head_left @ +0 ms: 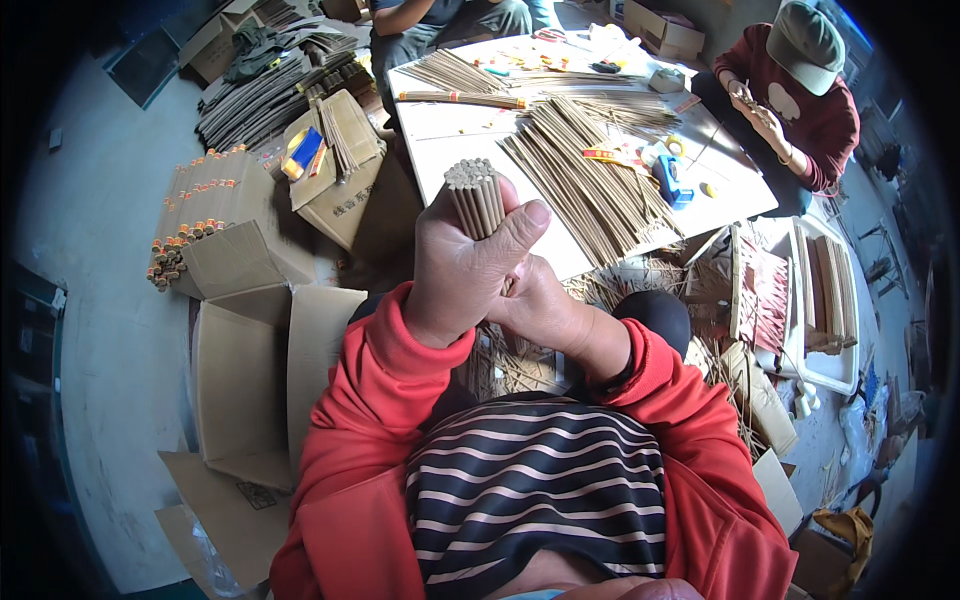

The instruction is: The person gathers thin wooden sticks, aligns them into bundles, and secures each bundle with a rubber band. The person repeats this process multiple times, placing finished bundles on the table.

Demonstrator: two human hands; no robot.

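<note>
My left hand is wrapped around a bundle of thin tan sticks, held upright near my chest with the stick ends pointing up at the camera. My thumb presses across the bundle's front. My right hand sits just below and behind the left, fingers curled at the lower part of the same bundle; its grip is partly hidden. Red sleeves cover both forearms. Beyond the hands a white table carries a wide pile of loose sticks.
A blue tape dispenser, tape rolls and wrapped stick bundles lie on the table. Two other people sit at the far side; one in a green cap works with both hands. Open cardboard boxes stand at left, stacked tubes behind them, and white trays at right.
</note>
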